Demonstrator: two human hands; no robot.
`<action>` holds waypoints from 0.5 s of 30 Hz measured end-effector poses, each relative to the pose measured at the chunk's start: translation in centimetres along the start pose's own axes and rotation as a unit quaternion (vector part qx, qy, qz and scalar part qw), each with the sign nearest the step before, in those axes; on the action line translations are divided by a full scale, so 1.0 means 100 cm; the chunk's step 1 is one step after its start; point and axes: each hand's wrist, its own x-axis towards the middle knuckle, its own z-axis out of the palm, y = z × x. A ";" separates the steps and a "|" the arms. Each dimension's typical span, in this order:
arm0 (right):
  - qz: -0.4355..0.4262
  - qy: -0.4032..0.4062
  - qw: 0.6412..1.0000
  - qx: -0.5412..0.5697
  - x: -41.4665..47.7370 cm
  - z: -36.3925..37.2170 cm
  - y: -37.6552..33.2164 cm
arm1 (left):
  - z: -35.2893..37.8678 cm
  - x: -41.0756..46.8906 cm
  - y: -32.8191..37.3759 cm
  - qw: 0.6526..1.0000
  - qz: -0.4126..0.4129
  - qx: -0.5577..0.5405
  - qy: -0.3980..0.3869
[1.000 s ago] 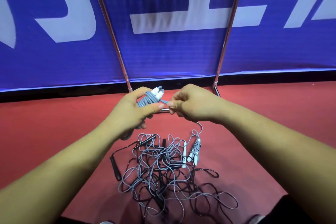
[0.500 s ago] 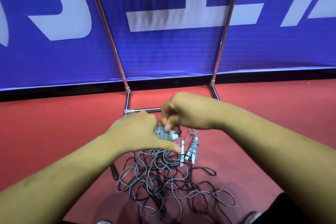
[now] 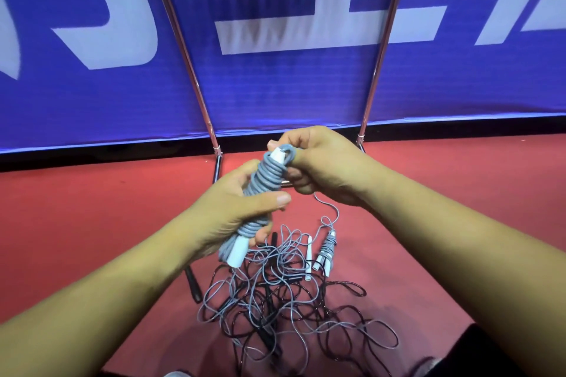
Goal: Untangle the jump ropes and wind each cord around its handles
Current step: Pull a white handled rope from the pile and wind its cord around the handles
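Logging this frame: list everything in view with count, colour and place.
Grey cord bundle wound on white plastic handles: one, grey and white, in both hands.
Smaller wound grey-and-white bundle: one, on the floor right of the tangle.
Loose white handle: one, beside that bundle.
Tangle of loose thin cords: one heap, grey and black, on the floor.
Black handle: one seen clearly, tangle's left edge.
Fabric banner: one, blue with white lettering, behind.
Metal poles: two, silvery, before the banner.
Floor: red, underneath.
Left hand: one, grips the bundle's middle.
Right hand: one, pinches its top loop.
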 end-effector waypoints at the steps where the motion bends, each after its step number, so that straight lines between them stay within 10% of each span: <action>1: 0.008 0.010 1.000 0.007 0.000 -0.001 0.001 | 0.000 0.001 -0.001 0.999 0.017 0.029 0.019; 6: 0.016 0.094 0.995 -0.028 -0.001 -0.003 0.004 | 0.000 0.004 -0.001 0.980 0.071 0.171 0.076; 15: 0.013 0.124 0.988 -0.091 -0.002 0.000 0.001 | 0.013 0.010 0.002 0.987 0.092 0.044 0.124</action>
